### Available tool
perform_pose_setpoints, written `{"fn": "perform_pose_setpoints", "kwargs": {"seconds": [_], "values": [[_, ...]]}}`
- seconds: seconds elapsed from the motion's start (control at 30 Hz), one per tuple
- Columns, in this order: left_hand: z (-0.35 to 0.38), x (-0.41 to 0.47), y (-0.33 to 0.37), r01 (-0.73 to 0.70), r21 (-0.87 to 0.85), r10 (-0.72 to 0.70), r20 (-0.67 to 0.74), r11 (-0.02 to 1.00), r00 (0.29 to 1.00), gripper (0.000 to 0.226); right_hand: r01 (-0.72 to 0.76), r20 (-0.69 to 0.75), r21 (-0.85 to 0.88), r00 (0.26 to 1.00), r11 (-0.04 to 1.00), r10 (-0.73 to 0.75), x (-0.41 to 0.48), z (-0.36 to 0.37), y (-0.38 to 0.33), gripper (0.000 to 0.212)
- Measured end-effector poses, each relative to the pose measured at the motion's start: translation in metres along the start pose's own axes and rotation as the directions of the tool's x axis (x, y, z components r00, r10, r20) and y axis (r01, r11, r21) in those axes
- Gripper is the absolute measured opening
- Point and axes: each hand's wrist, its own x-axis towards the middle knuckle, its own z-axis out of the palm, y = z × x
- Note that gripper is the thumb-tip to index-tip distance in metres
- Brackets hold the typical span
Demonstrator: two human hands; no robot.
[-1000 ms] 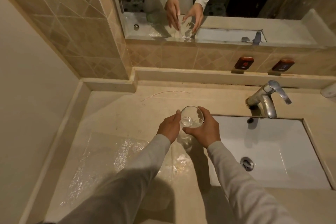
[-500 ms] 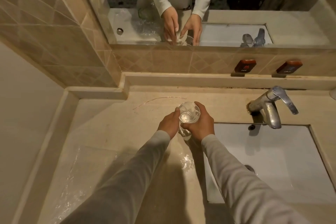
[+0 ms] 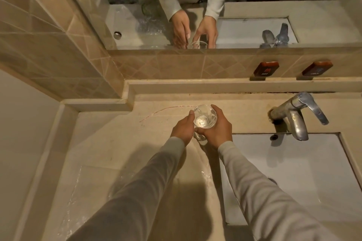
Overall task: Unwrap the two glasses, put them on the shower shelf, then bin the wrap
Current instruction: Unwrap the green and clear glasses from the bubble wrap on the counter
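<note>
A clear drinking glass (image 3: 204,117) is held upright above the beige counter (image 3: 109,143), just left of the sink. My left hand (image 3: 183,130) grips its left side and my right hand (image 3: 216,129) wraps its right side and base. Clear plastic wrap (image 3: 78,201) lies spread flat on the counter at the lower left, partly hidden under my left sleeve. A second glass shows only as a dim reflection in the mirror (image 3: 149,9).
A white sink basin (image 3: 293,162) sits at the right with a chrome tap (image 3: 295,117) behind it. A raised ledge (image 3: 195,85) runs along the tiled wall below the mirror. Two brown hot and cold signs (image 3: 266,68) stand on the ledge.
Both hands have carried the glass further from me, toward the ledge and wall. My view has tilted, so more of the mirror and less of the wrap shows.
</note>
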Motion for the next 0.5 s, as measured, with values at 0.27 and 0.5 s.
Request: {"fn": "perform_pose_setpoints", "kwargs": {"seconds": [0.27, 0.5], "values": [[0.0024, 0.0008, 0.0032, -0.030, 0.033, 0.030, 0.000, 0.999, 1.000, 0.063, -0.017, 0.016, 0.002, 1.000, 1.000, 0.017, 0.0075, 0.0002, 0.0032, 0.103], [0.0026, -0.0026, 0.0046, -0.044, 0.047, 0.043, 0.020, 0.998, 0.999, 0.062, -0.017, 0.045, -0.002, 0.999, 1.000, 0.017, 0.0082, 0.0003, 0.0018, 0.106]]}}
